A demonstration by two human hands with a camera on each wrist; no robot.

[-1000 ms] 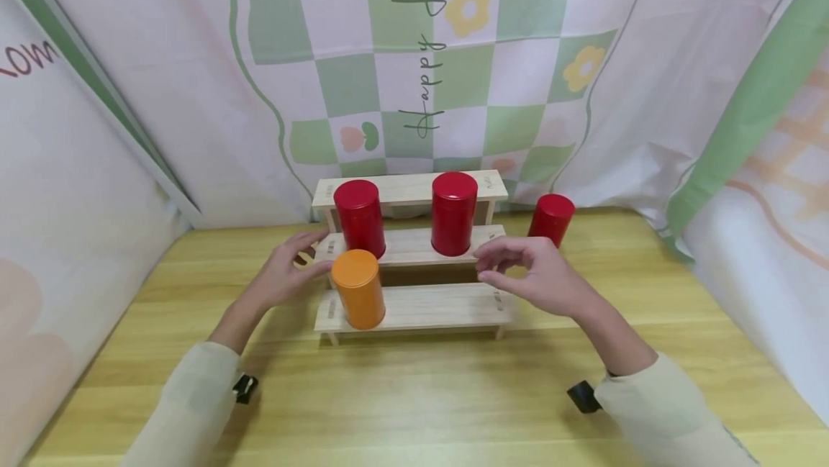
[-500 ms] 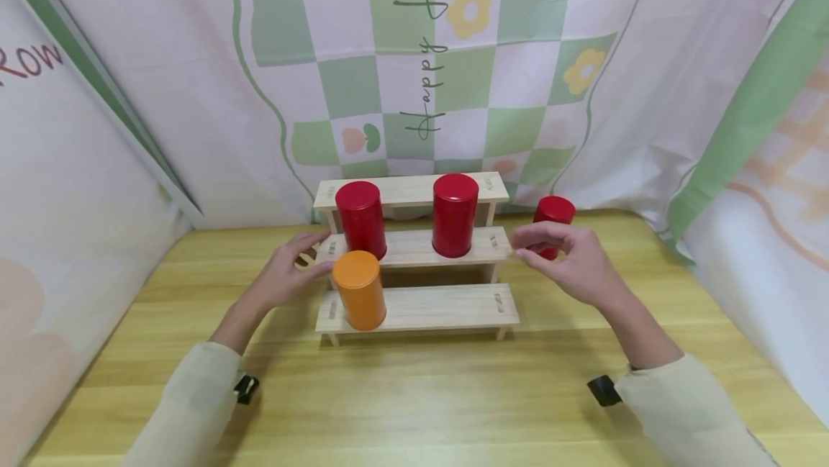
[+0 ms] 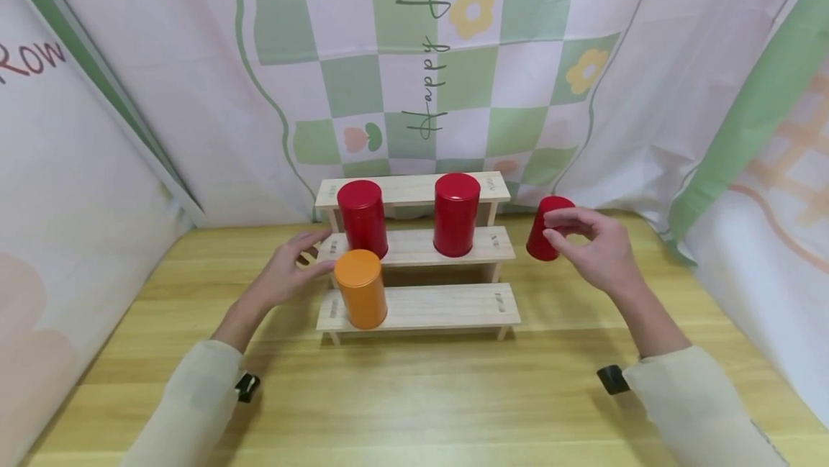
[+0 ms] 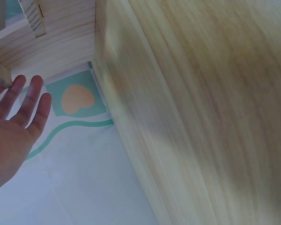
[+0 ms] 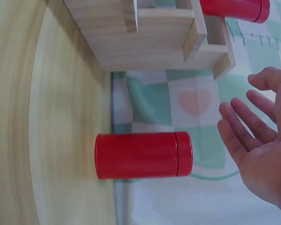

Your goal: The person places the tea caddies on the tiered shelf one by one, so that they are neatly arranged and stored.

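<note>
A pale wooden three-tier shelf [image 3: 447, 305] stands on the table. Its middle tier bears two red lidded cans, one on the left [image 3: 363, 222] and one right of centre [image 3: 455, 219]. On the lowest tier, at the left, is an orange can [image 3: 361, 291]. My left hand [image 3: 285, 273] is at the shelf's left end, fingers extended; the left wrist view shows fingertips [image 4: 19, 80] by a tier's edge. A third red can [image 5: 140, 155] stands upright on the table, right of the shelf. My right hand [image 3: 596, 247], fingers loosely bent, is beside its upper part, apart from it in the right wrist view.
The wood-grain table [image 3: 414, 395] reaches back to a patterned cloth [image 3: 414, 78] hanging behind the shelf. More cloth hangs at the left [image 3: 71, 186] and right [image 3: 764, 237] sides. Black wrist devices show at the left [image 3: 247, 386] and right [image 3: 612, 379] cuffs.
My right hand has moved rightward from the shelf's right end to the third red can. The left hand and the cans have stayed in place.
</note>
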